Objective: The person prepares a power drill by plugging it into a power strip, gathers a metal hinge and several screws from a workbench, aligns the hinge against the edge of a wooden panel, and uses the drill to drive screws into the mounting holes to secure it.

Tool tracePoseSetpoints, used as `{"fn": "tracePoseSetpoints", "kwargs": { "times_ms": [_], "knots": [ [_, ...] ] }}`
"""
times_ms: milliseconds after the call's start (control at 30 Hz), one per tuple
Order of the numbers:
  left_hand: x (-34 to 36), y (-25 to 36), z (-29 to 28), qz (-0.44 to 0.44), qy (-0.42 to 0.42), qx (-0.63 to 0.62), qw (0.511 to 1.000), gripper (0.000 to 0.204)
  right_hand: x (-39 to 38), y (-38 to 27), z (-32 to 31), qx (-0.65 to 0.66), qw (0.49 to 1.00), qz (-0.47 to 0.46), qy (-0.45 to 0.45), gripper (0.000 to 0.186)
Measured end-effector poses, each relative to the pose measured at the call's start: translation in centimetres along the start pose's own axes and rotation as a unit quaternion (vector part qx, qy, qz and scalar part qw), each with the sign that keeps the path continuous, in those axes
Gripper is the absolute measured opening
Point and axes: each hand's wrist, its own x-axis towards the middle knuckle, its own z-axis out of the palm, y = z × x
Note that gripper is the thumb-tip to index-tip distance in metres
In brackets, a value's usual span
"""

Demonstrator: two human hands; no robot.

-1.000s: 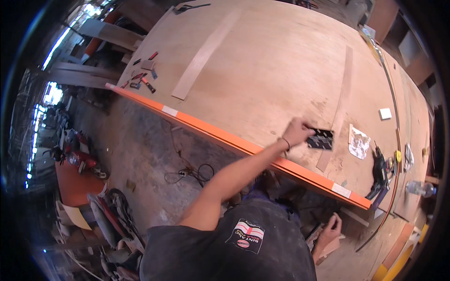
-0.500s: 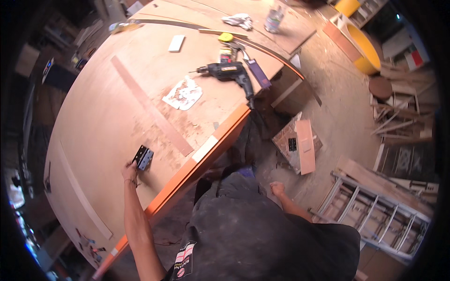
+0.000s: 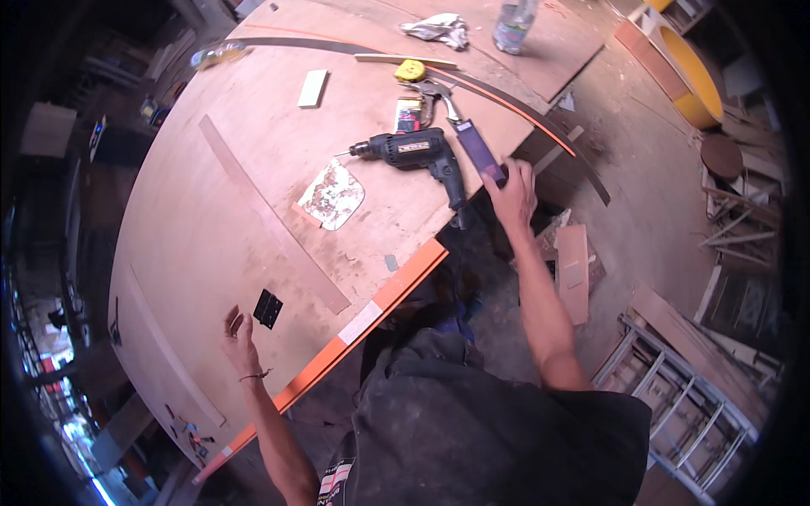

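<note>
A black metal hinge (image 3: 268,309) lies folded on the broad wooden panel (image 3: 194,236). Just to its left, my left hand (image 3: 240,336) is raised with fingers apart and holds nothing. At the panel's right edge, my right hand (image 3: 513,196) closes round the near end of a long dark purple box (image 3: 478,152); my fingers partly hide that end. Beside the box lie a black power drill (image 3: 413,150), a silver-handled tool (image 3: 440,94), a small yellow-and-red pack (image 3: 408,114) and a yellow tape measure (image 3: 411,70).
An orange strip (image 3: 363,319) edges the panel's near side. A stained white sheet (image 3: 333,196), a flat wood strip (image 3: 270,215) and a white block (image 3: 312,88) lie on top. Farther back stand a clear bottle (image 3: 515,25) and a crumpled cloth (image 3: 439,30). A ladder (image 3: 675,396) lies at right.
My left hand has let go of the hinge, which now lies on the panel. My right hand has come up from beside my body to the purple box.
</note>
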Motion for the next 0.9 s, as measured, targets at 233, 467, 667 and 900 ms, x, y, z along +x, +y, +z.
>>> {"fn": "tracePoseSetpoints", "kwargs": {
  "times_ms": [233, 467, 667, 900],
  "knots": [
    [-5.5, 8.7, 3.1, 0.019, 0.006, -0.063, 0.998, 0.037, 10.6, 2.1, 0.5, 0.257, 0.913, 0.128, -0.290, 0.054],
    [-7.0, 15.5, 9.2, 0.145, -0.146, -0.149, 0.967, 0.053, 2.4, -14.1, -6.4, 0.475, 0.826, -0.089, -0.292, 0.062],
    [-5.4, 19.3, 12.5, 0.059, -0.362, -0.351, 0.862, 0.073, -4.8, -25.3, -8.8, 0.519, 0.761, -0.164, -0.353, 0.060],
    [-3.7, 12.7, 6.8, -0.002, -0.228, -0.474, 0.850, 0.034, -12.8, -30.2, -6.6, 0.591, 0.748, -0.124, -0.276, 0.076]
  ]
}}
